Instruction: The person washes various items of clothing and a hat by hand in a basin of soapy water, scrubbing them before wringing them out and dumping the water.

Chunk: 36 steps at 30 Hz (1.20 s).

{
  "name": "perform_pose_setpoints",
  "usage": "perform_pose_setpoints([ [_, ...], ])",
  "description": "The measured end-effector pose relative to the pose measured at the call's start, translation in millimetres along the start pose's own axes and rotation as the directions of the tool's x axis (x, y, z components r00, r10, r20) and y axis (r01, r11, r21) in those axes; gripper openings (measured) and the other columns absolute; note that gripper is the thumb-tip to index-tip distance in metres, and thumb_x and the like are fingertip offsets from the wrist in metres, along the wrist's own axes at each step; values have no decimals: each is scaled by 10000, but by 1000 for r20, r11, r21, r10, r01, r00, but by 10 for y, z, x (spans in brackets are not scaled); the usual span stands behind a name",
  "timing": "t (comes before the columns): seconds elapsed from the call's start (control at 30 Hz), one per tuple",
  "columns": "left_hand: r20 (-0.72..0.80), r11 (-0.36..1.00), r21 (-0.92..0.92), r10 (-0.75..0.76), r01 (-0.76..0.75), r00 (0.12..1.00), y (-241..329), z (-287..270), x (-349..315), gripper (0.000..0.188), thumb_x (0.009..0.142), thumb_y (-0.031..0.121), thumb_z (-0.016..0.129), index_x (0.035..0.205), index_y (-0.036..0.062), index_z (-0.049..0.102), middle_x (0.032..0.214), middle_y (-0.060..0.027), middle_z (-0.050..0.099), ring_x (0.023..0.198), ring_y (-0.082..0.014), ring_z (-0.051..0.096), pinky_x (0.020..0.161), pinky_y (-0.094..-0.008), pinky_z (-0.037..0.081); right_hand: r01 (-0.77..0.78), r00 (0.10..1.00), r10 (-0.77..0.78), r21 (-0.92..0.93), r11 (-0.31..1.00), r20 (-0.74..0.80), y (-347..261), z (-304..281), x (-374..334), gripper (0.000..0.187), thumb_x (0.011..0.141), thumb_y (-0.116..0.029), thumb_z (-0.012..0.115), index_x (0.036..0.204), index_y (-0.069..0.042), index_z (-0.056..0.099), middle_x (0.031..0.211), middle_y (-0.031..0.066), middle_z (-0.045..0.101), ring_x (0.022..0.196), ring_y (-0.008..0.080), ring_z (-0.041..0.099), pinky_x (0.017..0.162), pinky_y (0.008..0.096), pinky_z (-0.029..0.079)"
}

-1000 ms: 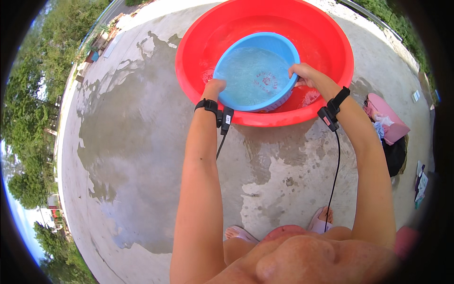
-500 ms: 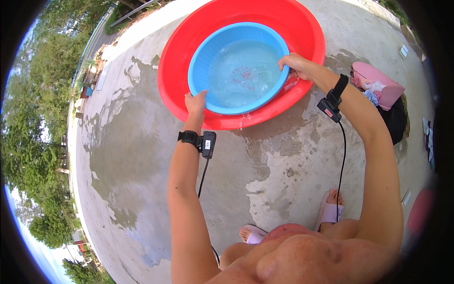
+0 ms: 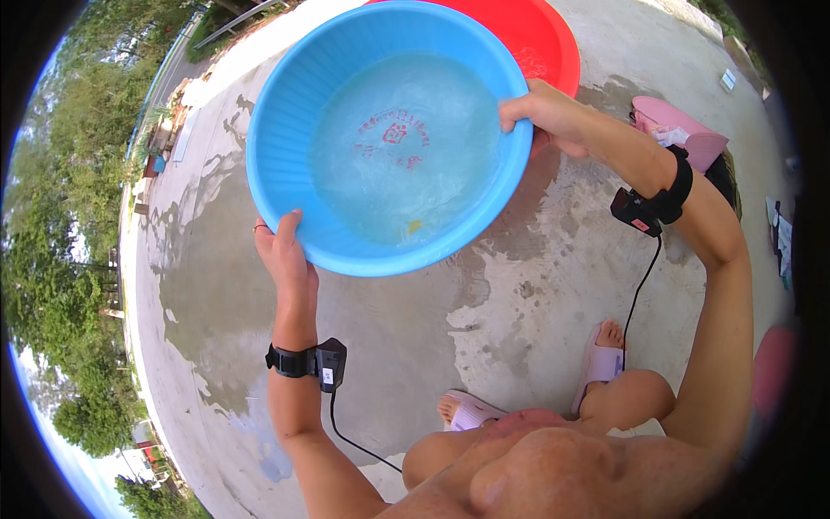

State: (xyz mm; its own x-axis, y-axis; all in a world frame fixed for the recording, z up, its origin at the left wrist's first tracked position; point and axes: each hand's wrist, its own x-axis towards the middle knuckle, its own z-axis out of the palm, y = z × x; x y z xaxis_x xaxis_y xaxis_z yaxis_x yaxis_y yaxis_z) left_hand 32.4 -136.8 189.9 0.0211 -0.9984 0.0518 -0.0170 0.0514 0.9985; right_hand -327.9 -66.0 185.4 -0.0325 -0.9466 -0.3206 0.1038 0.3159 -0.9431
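A round blue basin [image 3: 285,147] hangs between my hands, raised off the ground, with cloudy water [image 3: 372,190] in it. Red print shows on its bottom, and a small yellow spot lies near its near side. My left hand [image 3: 290,255] is closed on the near-left rim, thumb on top. On the right rim my right hand [image 3: 553,117] grips with the thumb over the edge and the fingers beneath. Behind the blue basin, a larger red tub [image 3: 536,43] is partly covered by it, so most of its inside is hidden.
Wet patches darken the concrete floor [image 3: 380,337]. To the right sits a pink container [image 3: 687,130] with cloths and a black bag by it. My feet in pale slippers [image 3: 601,372] stand close below. Cables hang from both wrist straps. Trees line the far left.
Both hands have lifted the blue basin up out of the red tub and brought it nearer and to the left. More of the water and the red print now shows.
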Motion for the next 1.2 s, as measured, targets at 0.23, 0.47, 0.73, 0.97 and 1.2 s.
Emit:
perform_pose_setpoints([
  [0.23,13,997,6,-80,80,997,239,-132,-1314,356,806,54,525,1142,-58,482,1035,-152,580,910,-232,599,792,-349,514,-112,990,111,8,994,88,260,96,-1079,393,695,-86,625,1059,55,585,833,124,632,690,202,668,551,346,591],
  [0.47,-33,968,161,-189,192,981,29,-471,-2154,450,811,82,543,1221,-73,438,1166,-184,538,1027,-269,555,901,-386,472,-119,972,102,69,990,213,940,354,-1427,378,714,-75,619,1059,79,597,827,150,667,674,210,679,565,331,592],
  [0.73,130,900,311,-357,304,925,-844,-894,-2482,319,881,88,550,1150,-64,471,1088,-136,573,987,-193,546,910,-343,437,-221,955,212,20,975,209,1842,383,-1336,350,699,-84,632,1018,59,644,800,138,677,641,197,669,520,318,560],
  [0.97,276,796,535,-481,283,832,-1891,-1033,-2468,277,908,106,612,1093,-73,511,1014,-102,608,897,-156,559,819,-304,455,-161,975,181,-157,974,126,2241,219,-1162,388,685,-81,633,1057,29,624,824,157,669,633,225,658,508,323,537],
  [1.2,314,809,502,-500,306,807,-2199,-956,-2558,263,907,105,617,1080,-67,519,996,-95,607,875,-144,550,806,-295,453,-250,960,263,-127,960,99,2628,-50,-1351,388,666,-89,627,1041,13,624,804,136,666,607,208,645,515,328,533],
])
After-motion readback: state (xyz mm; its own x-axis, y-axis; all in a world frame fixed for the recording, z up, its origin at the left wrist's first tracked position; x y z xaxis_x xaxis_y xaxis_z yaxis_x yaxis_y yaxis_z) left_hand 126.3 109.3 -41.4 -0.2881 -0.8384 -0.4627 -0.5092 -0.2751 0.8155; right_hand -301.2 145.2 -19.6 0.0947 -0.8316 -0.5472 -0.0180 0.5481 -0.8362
